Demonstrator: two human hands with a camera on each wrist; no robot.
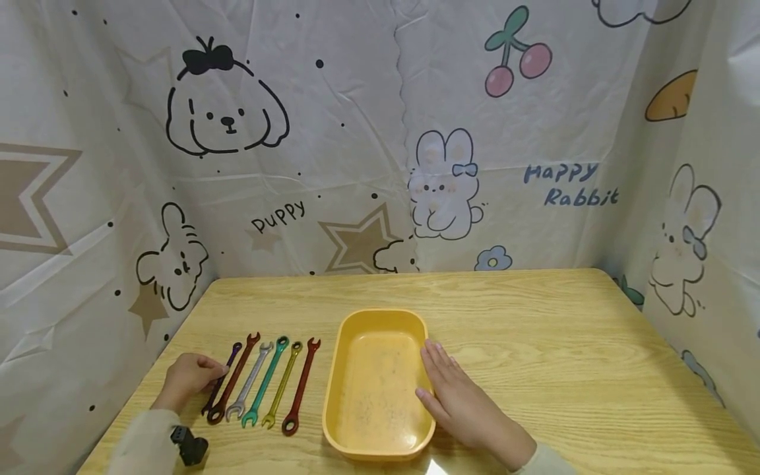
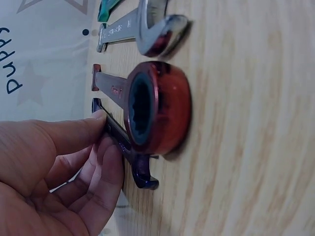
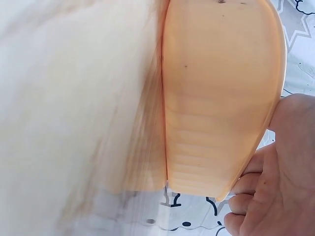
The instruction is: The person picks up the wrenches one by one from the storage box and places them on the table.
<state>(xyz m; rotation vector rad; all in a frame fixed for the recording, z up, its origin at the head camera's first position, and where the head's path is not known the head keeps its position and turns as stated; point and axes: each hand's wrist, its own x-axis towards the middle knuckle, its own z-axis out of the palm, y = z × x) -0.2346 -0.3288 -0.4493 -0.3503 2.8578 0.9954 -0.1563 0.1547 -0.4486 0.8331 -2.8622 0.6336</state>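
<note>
The left hand lay at the row's left end, thumb and fingers pinching the purple wrench by its shaft, a grip suited to lifting it off the wooden table. Just beside it lay the dark red wrench, then the silver wrench, green wrench, yellow wrench and red wrench, fanned and apart. Right of them sat the yellow tray, empty. The right hand rested against its right wall, fingers straight and together, likely steadying it
</note>
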